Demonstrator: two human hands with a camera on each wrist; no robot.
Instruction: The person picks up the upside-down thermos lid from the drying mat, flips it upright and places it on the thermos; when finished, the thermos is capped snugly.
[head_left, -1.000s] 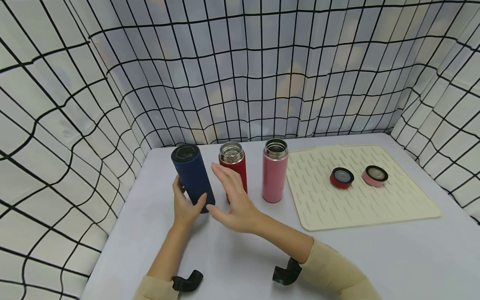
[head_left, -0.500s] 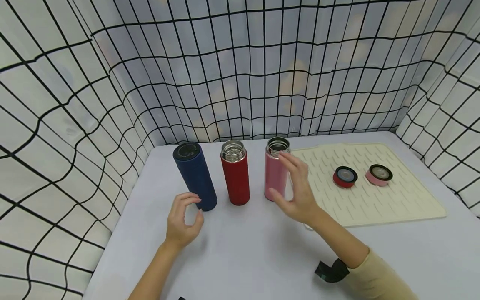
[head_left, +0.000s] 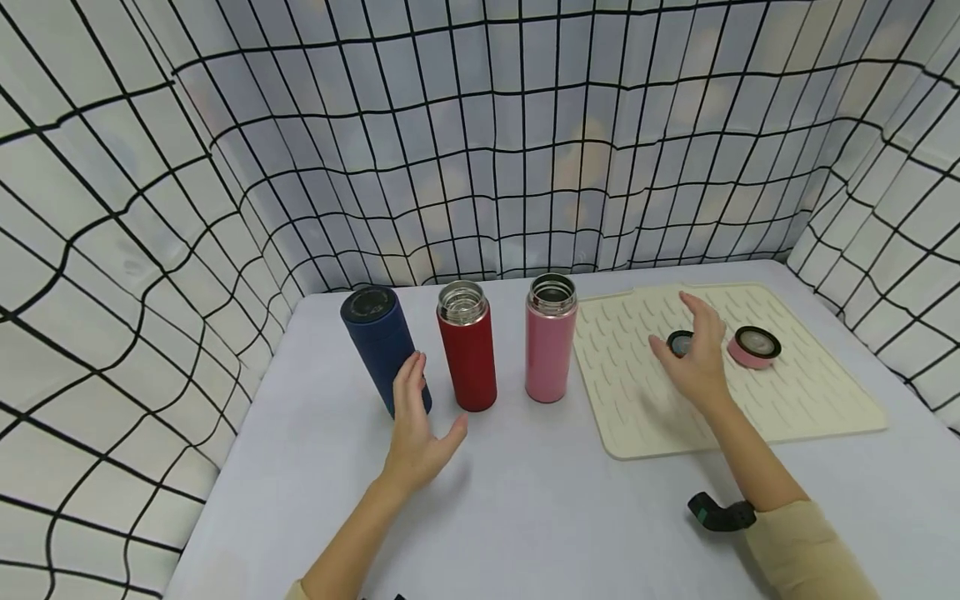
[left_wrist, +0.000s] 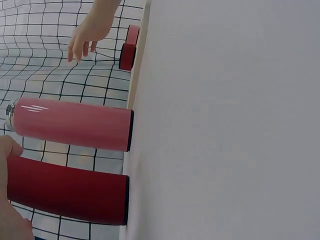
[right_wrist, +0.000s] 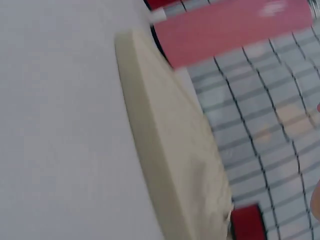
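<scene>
Now over the mat: right hand, spread, empty, just above red lid.
Left hand open, empty, near blue flask.

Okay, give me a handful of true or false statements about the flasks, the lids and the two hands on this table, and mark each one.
1. The blue flask has its lid on. True.
2. The pink flask stands on the cream mat. False: it stands on the table, just left of the mat.
3. The right hand is over the mat, at the red lid. True.
4. The left hand grips the red flask. False: it is open, beside the blue flask, holding nothing.
5. The pink lid sits on the pink flask. False: it lies on the mat, and the flask's mouth is open.
</scene>
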